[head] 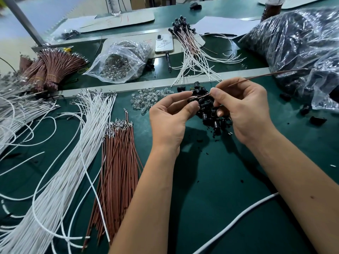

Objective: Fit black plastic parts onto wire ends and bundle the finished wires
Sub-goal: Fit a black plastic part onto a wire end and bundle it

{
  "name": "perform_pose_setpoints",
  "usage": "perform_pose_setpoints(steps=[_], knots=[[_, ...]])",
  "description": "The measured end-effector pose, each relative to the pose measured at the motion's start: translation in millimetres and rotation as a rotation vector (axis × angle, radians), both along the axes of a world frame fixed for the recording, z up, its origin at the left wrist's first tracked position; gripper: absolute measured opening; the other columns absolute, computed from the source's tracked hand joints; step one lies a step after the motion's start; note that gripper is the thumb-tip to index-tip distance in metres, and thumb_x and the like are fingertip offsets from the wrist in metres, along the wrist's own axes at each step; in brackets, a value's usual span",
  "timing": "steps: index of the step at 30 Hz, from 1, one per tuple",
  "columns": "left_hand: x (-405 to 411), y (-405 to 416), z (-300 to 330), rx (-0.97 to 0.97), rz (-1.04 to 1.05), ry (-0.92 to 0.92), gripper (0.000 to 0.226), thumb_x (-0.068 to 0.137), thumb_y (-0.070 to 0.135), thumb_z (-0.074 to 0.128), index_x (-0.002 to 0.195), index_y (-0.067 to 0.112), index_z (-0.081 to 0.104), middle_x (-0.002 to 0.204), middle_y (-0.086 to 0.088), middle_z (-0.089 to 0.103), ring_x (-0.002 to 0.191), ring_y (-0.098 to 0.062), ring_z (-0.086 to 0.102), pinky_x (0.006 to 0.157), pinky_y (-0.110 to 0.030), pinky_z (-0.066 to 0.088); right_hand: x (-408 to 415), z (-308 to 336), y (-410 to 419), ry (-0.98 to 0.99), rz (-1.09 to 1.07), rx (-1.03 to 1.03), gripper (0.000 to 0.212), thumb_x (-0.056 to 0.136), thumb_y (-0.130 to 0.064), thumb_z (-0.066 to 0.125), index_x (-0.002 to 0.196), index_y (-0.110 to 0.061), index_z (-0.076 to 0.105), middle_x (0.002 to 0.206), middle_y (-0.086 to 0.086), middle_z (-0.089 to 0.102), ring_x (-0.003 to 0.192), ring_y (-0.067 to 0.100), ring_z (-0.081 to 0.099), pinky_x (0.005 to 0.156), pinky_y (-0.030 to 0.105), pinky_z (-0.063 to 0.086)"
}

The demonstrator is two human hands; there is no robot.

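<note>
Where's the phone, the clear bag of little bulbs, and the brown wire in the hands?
White phone point(164, 43), head view, middle of its back.
Clear plastic bag of bulbs point(121, 61), head view, its bulging middle.
Thin brown wire point(275, 73), head view, free stretch beyond the right hand.

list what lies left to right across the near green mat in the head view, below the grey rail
loose white wires → brown wires → left hand → pile of black plastic parts → right hand

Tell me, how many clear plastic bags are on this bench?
2. One small clear bag of tiny glass bulbs sits at the back, left of the phone. One big bag of black parts fills the far right corner. Others may lie out of view.
</note>
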State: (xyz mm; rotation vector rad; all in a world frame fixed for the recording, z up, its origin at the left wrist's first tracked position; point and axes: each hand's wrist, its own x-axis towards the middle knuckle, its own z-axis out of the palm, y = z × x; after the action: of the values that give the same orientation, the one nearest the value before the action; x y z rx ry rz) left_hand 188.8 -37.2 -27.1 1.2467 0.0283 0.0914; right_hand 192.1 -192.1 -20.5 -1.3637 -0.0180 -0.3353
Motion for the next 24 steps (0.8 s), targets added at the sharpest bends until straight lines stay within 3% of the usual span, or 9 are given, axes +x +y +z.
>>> perform_pose_setpoints(steps=[4, 24], knots=[[0.1, -0.2, -0.5, -0.005, 0.003, -0.004, 0.018, 0.083, -0.008, 0.075, 0.099, 0.0, 0.07, 0.081, -0.015, 0.075, 0.07, -0.021, 0.073, 0.068, -0.023, 0.057, 0.0, 0.0, 0.1, 0.002, 0.016, -0.009, 0.014, 0.088, 0.001, 0.078, 0.085, -0.009, 0.068, 0.066, 0.001, 0.067, 0.058, 0.015, 0.059, 0.046, 0.023, 0.047], [0.7, -1.8, -2.6, -0.021, -0.051, 0.031, 0.009, 0.091, 0.01, 0.073, 0.097, 0.003, 0.074, 0.086, -0.016, 0.077, 0.069, -0.019, 0.072, 0.062, -0.022, 0.055, -1.5, 2.1, 0.7, -0.031, 0.0, -0.035, 0.015, 0.087, 0.0, 0.079, 0.085, -0.01, 0.068, 0.067, 0.003, 0.067, 0.058, 0.016, 0.06, 0.046, 0.024, 0.047]])
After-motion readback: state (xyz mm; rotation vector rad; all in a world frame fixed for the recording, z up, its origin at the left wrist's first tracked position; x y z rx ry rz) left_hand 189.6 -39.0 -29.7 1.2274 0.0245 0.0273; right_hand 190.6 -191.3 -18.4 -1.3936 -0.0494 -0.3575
